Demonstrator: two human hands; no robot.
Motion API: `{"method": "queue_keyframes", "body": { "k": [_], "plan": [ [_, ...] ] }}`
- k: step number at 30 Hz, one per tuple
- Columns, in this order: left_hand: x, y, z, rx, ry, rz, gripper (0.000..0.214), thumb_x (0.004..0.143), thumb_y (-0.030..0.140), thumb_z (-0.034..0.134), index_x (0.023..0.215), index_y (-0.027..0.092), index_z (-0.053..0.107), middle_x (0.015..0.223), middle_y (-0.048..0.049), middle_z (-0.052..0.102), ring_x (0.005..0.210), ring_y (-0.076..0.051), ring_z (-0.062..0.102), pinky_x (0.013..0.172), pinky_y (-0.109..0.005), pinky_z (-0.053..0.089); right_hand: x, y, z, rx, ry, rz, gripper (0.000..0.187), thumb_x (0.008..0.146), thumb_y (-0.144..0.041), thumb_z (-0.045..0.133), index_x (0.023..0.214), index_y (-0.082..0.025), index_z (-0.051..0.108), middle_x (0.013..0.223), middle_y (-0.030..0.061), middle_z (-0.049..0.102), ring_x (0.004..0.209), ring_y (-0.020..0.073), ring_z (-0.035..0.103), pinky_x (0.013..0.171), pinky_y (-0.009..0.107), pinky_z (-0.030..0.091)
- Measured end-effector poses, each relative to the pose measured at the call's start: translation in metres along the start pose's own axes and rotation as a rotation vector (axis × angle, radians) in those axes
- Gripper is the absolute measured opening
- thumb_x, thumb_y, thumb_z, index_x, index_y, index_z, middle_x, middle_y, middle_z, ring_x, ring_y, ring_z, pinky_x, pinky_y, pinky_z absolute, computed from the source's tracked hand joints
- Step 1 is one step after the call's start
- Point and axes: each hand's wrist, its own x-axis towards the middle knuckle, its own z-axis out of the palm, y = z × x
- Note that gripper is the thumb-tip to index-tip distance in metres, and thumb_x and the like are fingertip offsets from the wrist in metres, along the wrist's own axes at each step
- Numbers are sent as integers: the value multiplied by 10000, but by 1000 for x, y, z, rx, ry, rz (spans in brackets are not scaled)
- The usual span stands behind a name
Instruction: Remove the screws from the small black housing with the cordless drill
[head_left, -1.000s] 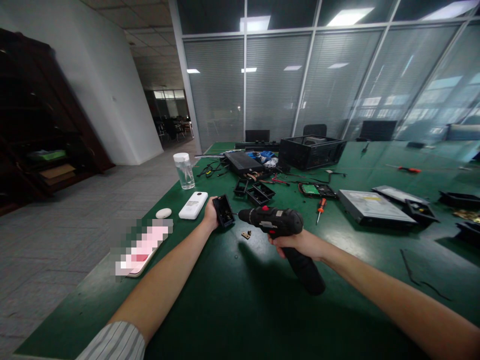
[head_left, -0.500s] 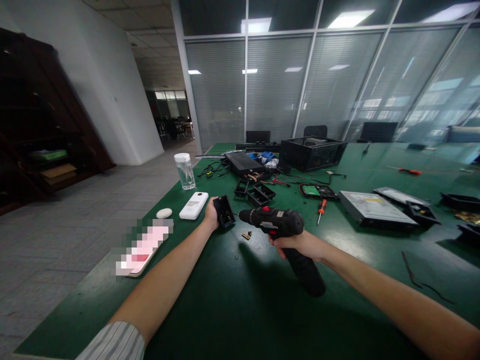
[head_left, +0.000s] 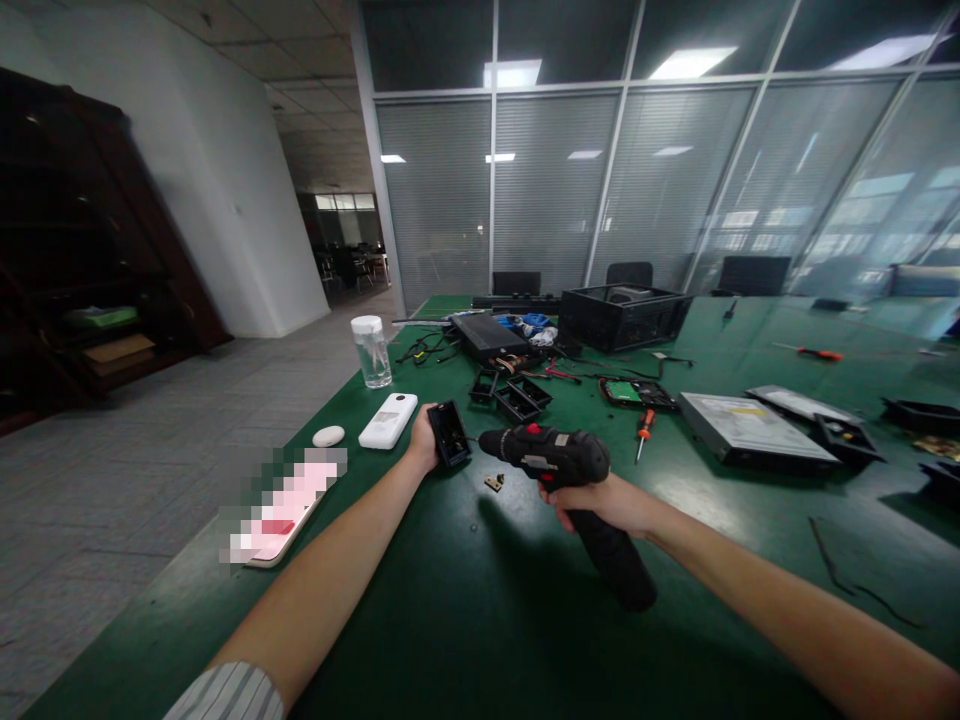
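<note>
My left hand [head_left: 424,438] grips a small black box-shaped part [head_left: 449,434], held upright on the green table [head_left: 480,620] with its open side facing right. My right hand [head_left: 600,500] is closed round the handle of a black cordless drill [head_left: 559,460]. The drill's bit points left and reaches the black part's open face. A small brass-coloured piece [head_left: 493,482] lies on the table just below the drill's nose.
Left of my hand lie a white device [head_left: 387,421], a white oval object [head_left: 328,436], a clear water bottle [head_left: 372,352] and a phone [head_left: 281,508]. Behind are black trays [head_left: 517,395], a red-handled screwdriver [head_left: 642,424], an optical drive [head_left: 750,428], an open computer case [head_left: 622,315] and cables.
Hands, drill and black part keep the same hold and pose. The view has tilted up slightly, so everything sits a little lower in the picture.
</note>
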Motion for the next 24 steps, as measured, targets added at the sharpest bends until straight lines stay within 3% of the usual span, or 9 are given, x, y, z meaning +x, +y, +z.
{"method": "queue_keyframes", "body": {
  "k": [7, 24],
  "plan": [
    [3, -1, 0, -45, 38, 13, 208, 717, 352, 512, 636, 167, 560, 530, -17, 545, 526, -180, 581, 518, -280, 471, 0, -3, 0, -7, -6, 15, 146, 702, -246, 612, 792, -148, 552, 546, -22, 559, 496, 120, 518, 510, 252, 382],
    [2, 0, 0, -4, 1, -7, 247, 730, 378, 483, 655, 161, 574, 560, -43, 575, 554, -197, 596, 532, -301, 480, 2, 2, -1, 51, -2, 2, 136, 701, -238, 622, 788, -148, 569, 573, -21, 570, 489, 119, 524, 515, 255, 392]
  ]
}}
